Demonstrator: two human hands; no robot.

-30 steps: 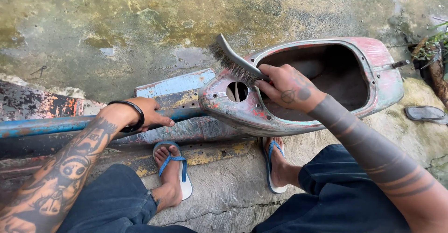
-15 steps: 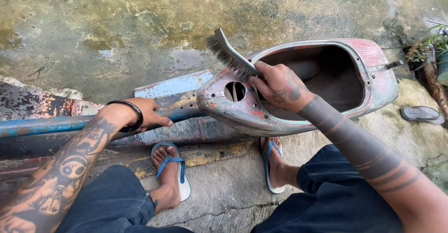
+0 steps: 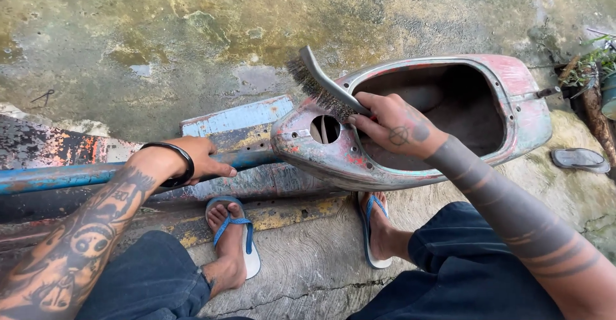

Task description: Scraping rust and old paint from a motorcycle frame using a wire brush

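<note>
Lifted since a moment ago, the wire brush [image 3: 323, 88], gripped in the right hand [image 3: 393, 127], hovers over the rusty scooter shell [image 3: 513, 95], whose rounded rim could skid it, while the left hand [image 3: 199, 158] clasps the blue tube [image 3: 58, 175] at left.

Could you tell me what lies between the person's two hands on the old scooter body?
In the head view, between the left hand on the blue tube and the right hand holding the wire brush lies the scooter body's rusty front end with a round hole.

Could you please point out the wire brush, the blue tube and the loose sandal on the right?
wire brush [image 3: 319, 89], head view, on its bristles.
blue tube [image 3: 70, 174], head view, mid-length of its painted side.
loose sandal [image 3: 579, 159], head view, on its sole.
</note>
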